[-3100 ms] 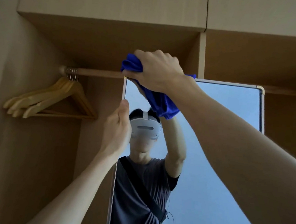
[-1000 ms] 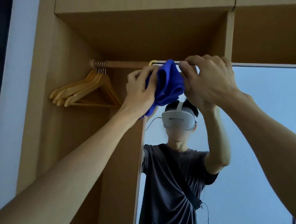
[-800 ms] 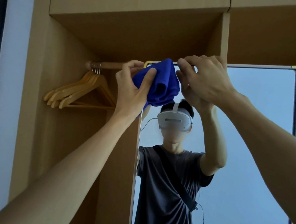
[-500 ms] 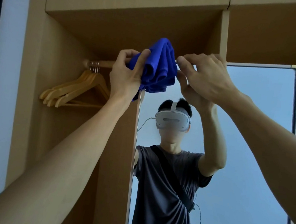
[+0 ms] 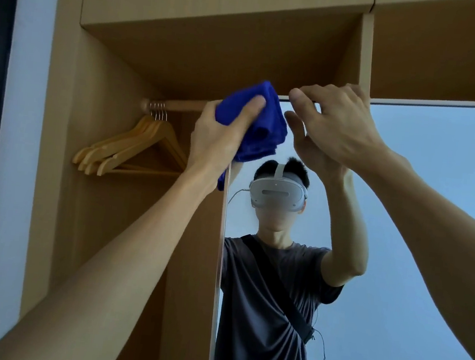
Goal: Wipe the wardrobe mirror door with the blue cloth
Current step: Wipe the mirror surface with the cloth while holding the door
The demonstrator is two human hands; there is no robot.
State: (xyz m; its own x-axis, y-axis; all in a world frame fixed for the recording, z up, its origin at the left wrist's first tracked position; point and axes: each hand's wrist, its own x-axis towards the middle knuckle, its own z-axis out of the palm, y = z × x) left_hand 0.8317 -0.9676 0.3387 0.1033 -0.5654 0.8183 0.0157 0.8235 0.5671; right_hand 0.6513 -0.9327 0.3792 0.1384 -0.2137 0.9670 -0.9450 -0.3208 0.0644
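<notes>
Right now the left hand (image 5: 220, 140) grips the bunched cloth (image 5: 261, 123) at the mirror's (image 5: 401, 226) top left corner, the right hand (image 5: 335, 125) pinches the top edge, and most of the glass looks not wiped yet.

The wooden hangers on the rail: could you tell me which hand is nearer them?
Left. The left hand, gripping the blue cloth, is just right of the hangers; the right hand is farther right.

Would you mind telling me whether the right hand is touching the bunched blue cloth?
Apart: the head view shows mirror between the right hand and blue cloth.
</notes>
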